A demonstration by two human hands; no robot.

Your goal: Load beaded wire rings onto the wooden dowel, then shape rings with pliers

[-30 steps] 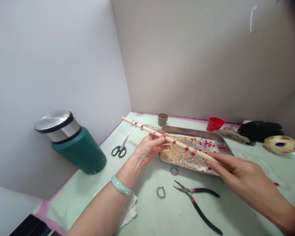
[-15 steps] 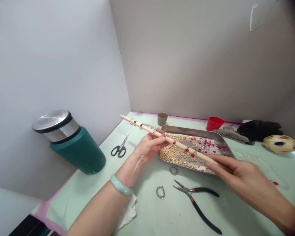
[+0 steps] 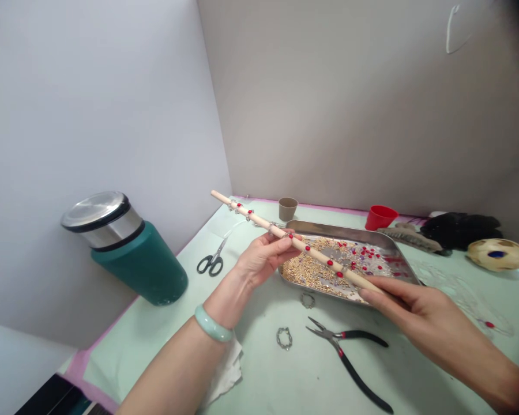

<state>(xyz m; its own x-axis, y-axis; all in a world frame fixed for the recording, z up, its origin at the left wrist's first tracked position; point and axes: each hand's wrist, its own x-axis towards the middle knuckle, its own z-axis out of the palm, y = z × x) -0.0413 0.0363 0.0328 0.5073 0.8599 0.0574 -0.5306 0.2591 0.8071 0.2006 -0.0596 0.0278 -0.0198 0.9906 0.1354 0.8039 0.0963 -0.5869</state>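
A pale wooden rod (image 3: pixel 259 221) slants from upper left to lower right above the table, with red beads and small silvery rings spaced along it. My left hand (image 3: pixel 263 256) pinches the rod near its middle, beside a red bead. The lower right end lies in the closed fingers of my right hand (image 3: pixel 415 305). Behind and below the rod stands a metal tray (image 3: pixel 372 235) of gold, clear and red beads. Two silvery rings, one nearer (image 3: pixel 284 338) and one by the tray (image 3: pixel 307 300), lie on the table beside black-handled pliers (image 3: pixel 328 334).
A green bottle (image 3: pixel 142 265) and scissors (image 3: pixel 211 264) are at the left. Along the back are a brown cup (image 3: pixel 288 208), a red cup (image 3: pixel 381 217) and a black item (image 3: pixel 461 230). A shell-like object (image 3: pixel 499 254) and clear strands (image 3: pixel 462 288) are at the right.
The rod's far left end has tilted up a little. Both hands keep their hold, and the view has shifted slightly.
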